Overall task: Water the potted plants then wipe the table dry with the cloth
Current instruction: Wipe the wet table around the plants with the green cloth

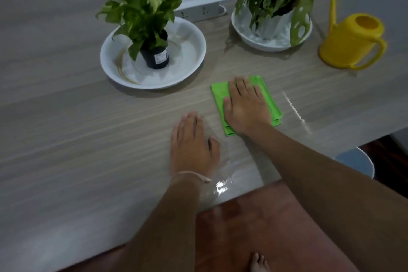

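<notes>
A folded green cloth (pixel 270 97) lies on the wood-grain table (pixel 66 128), and my right hand (pixel 245 106) presses flat on it with fingers spread. My left hand (pixel 194 146) rests flat on the bare table just left of and nearer than the cloth, holding nothing. A leafy plant in a dark pot (pixel 154 55) stands in a white dish (pixel 189 35) at the back left. A second plant in a white pot (pixel 271 26) stands in a white dish (pixel 249 37) at the back right. The yellow watering can (pixel 351 42) sits at the far right.
A white power strip box (pixel 203 2) sits between the two plants at the back. Wet streaks glisten on the table (pixel 294 108) right of the cloth and near the front edge (pixel 220 187). The table edge runs diagonally in front; a round stool (pixel 357 161) stands below right.
</notes>
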`<state>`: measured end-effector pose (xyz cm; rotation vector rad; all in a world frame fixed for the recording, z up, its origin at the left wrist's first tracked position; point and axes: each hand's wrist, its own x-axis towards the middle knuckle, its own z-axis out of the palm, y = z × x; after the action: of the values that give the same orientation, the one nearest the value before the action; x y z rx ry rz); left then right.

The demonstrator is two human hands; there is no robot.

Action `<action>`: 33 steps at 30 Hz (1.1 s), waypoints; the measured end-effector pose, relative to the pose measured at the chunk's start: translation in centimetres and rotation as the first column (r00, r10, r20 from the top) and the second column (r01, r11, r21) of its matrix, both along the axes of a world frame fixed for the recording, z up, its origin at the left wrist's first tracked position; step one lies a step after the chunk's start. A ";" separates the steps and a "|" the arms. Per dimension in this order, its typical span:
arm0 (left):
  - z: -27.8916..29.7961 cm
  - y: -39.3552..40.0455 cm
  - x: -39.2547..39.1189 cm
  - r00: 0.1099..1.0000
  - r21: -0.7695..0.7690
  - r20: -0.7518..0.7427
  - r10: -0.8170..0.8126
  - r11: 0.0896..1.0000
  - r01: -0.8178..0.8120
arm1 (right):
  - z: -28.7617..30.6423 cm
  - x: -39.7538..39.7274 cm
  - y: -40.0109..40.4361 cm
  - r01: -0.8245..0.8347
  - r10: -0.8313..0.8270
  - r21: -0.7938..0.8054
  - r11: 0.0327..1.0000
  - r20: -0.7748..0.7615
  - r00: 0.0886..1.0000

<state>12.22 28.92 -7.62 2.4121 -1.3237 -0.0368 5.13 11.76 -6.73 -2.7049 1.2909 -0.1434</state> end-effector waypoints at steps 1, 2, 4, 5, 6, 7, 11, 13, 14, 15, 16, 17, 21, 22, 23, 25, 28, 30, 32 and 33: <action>0.1 0.1 0.0 1.000 -0.001 -0.015 -0.008 1.000 0.008 | 0.0 -0.9 0.9 0.009 -0.009 -0.003 1.000 0.003 1.000; 0.2 0.3 -0.1 0.999 -0.001 -0.035 -0.013 1.000 0.013 | -0.1 -1.8 1.9 0.018 -0.018 -0.004 1.000 0.003 1.000; 0.4 0.6 -0.1 0.996 0.005 -0.084 -0.012 1.000 0.013 | 0.0 -3.2 3.6 0.033 -0.033 -0.001 0.999 -0.010 0.999; 0.6 0.8 -0.1 0.994 0.000 -0.109 -0.016 1.000 0.016 | 0.1 -3.7 4.5 0.042 -0.041 0.001 0.999 -0.024 0.999; 0.7 1.0 0.0 0.990 -0.015 -0.141 -0.029 1.000 0.027 | 0.2 -4.1 5.3 0.051 -0.051 0.002 0.999 -0.038 0.998; 1.0 1.2 0.2 0.982 -0.039 -0.181 -0.048 0.998 0.042 | 0.2 -4.5 6.2 0.062 -0.062 0.002 0.998 -0.049 0.997; 1.8 3.0 2.8 0.956 -0.114 -0.293 -0.028 0.993 -0.006 | 0.2 -4.2 9.9 0.089 -0.089 0.000 0.996 -0.067 0.994; 1.6 5.4 5.5 0.970 -0.127 -0.237 0.047 0.989 -0.079 | 0.2 -3.4 11.7 0.103 -0.103 -0.008 0.995 -0.068 0.992; 1.4 6.9 6.9 0.976 -0.136 -0.202 0.083 0.984 -0.112 | 0.2 -2.9 12.6 0.106 -0.106 -0.011 0.994 -0.069 0.992; 1.2 8.4 8.2 0.978 -0.141 -0.174 0.114 0.980 -0.139 | 0.2 -2.2 13.5 0.102 -0.102 -0.013 0.995 -0.071 0.992; 1.0 9.8 9.3 0.979 -0.139 -0.151 0.133 0.978 -0.155 | 0.2 -1.5 14.5 0.093 -0.093 -0.010 0.996 -0.072 0.993; 0.8 11.0 10.3 0.981 -0.127 -0.131 0.144 0.979 -0.161 | 0.2 -0.7 15.6 0.079 -0.080 -0.005 0.997 -0.071 0.994; 0.9 14.5 13.0 0.966 -0.094 -0.106 0.234 0.965 -0.244 | 0.3 2.9 21.0 0.018 -0.018 0.016 1.000 -0.046 0.999; 1.0 15.2 13.7 0.961 -0.098 -0.113 0.253 0.959 -0.265 | 0.4 4.0 22.5 0.003 -0.002 0.025 1.000 -0.032 0.999; 1.0 15.9 14.5 0.958 -0.105 -0.120 0.262 0.956 -0.274 | 0.4 5.1 24.2 -0.012 0.012 0.029 1.000 -0.014 1.000; 0.8 17.8 16.1 0.952 -0.140 -0.134 0.274 0.946 -0.292 | 0.3 7.6 27.5 -0.050 0.049 0.039 0.998 0.024 0.999; 0.2 20.6 18.2 0.903 -0.257 -0.220 0.369 0.871 -0.419 | 0.0 11.2 31.5 -0.114 0.110 0.081 0.990 0.054 0.992; 0.1 21.3 18.6 0.844 -0.294 -0.282 0.456 0.796 -0.529 | 0.0 12.7 32.9 -0.129 0.123 0.098 0.987 0.062 0.990; 0.4 20.9 18.3 0.842 -0.267 -0.266 0.470 0.803 -0.533 | -0.1 13.0 33.2 -0.138 0.132 0.103 0.985 0.066 0.989; 0.5 20.6 18.0 0.855 -0.248 -0.228 0.466 0.821 -0.514 | -0.2 12.9 33.1 -0.144 0.137 0.102 0.984 0.071 0.988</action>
<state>30.24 49.49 -7.10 2.3483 -0.5521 0.1070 18.08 44.89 -6.90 -2.6654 1.0548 -0.1402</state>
